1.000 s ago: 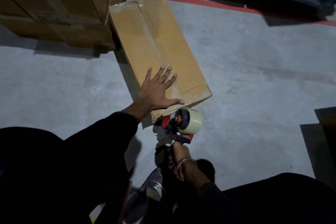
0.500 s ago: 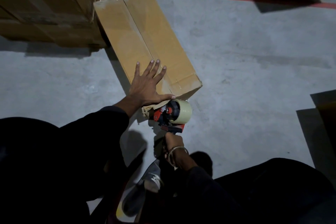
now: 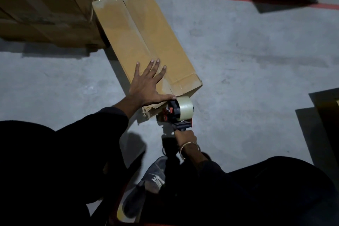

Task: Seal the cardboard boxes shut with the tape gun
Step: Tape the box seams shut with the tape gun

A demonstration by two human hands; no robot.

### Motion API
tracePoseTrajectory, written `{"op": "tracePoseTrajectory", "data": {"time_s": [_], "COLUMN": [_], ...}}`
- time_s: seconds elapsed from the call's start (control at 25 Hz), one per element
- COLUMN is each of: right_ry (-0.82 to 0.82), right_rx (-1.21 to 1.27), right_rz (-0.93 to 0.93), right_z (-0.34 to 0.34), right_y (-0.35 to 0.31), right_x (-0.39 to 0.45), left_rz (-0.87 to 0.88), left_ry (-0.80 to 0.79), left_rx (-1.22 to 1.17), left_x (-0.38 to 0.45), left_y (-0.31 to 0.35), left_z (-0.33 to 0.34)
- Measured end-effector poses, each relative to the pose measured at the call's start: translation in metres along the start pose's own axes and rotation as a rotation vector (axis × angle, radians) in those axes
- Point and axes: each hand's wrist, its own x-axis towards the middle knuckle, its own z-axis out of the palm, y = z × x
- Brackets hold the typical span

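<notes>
Both hands engaged: left hand (image 3: pixel 146 86) lies flat, fingers spread, on cardboard box (image 3: pixel 146 38); right hand (image 3: pixel 184 136) grips tape gun (image 3: pixel 178 112) handle at box's near end.

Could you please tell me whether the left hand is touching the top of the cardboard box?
Touching. The head view shows the left hand lying flat, fingers spread, on the top of the cardboard box near its close end, with no gap visible.

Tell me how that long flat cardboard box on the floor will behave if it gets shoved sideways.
The cardboard box lies low and flat on smooth concrete, so it would probably slide, not tip. The left hand presses flat on its top, likely to stop such sliding while the tape gun works at the near end. That near corner looks crumpled, so the board may be fairly soft.
</notes>
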Motion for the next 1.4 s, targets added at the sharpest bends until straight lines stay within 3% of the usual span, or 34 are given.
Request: {"op": "tracePoseTrajectory", "data": {"time_s": [0.28,0.76,1.04,1.24,1.4], "right_ry": [0.052,0.217,0.239,0.310,0.354], "right_rx": [-0.012,-0.436,-0.351,-0.326,-0.340], "right_rz": [-0.021,-0.203,-0.055,-0.094,-0.172], "right_z": [-0.001,-0.051,-0.055,-0.100,-0.144], "right_y": [0.003,-0.004,-0.002,-0.013,-0.025], "right_x": [0.011,0.041,0.048,0.024,-0.003], "left_rz": [0.010,-0.032,-0.062,-0.090,-0.240], "left_ry": [-0.004,-0.016,-0.034,-0.131,-0.164], "left_rx": [-0.014,-0.006,0.028,0.048,0.047], "left_x": [0.001,0.004,0.007,0.011,0.007], "left_y": [0.000,0.004,0.005,0.017,0.053], "left_z": [0.002,0.007,0.005,0.003,0.014]}}
